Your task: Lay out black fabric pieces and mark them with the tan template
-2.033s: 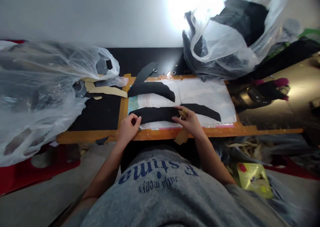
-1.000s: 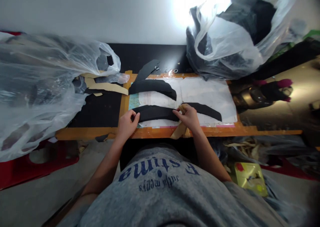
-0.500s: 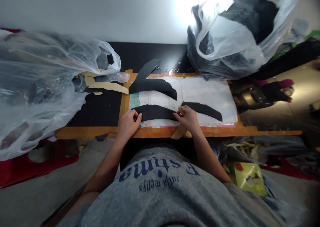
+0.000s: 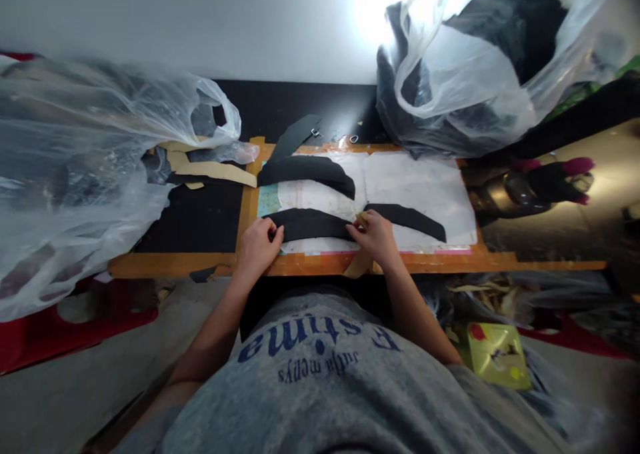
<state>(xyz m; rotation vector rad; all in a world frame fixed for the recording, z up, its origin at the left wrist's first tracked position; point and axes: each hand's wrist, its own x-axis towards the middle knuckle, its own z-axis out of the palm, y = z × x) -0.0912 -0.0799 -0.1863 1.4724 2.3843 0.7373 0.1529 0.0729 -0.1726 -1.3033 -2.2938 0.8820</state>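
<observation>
A curved black piece (image 4: 315,225) lies near the front edge of the table, on white paper (image 4: 415,181). My left hand (image 4: 260,241) pinches its left end between thumb and finger. At its right end my right hand (image 4: 374,235) has thumb and fingertips closed on the piece, and a tan strip (image 4: 359,263) hangs from under that hand over the table edge. Behind it rests a stack of curved black pieces (image 4: 310,173). Another black piece (image 4: 407,221) is just right of my right hand.
Tan strips (image 4: 215,172) lie beside a large clear plastic bag (image 4: 90,154) on the left. A second bag (image 4: 465,87) with black material stands back right. Small metal rings (image 4: 354,139) lie behind the paper. A yellow tin (image 4: 500,355) is below right.
</observation>
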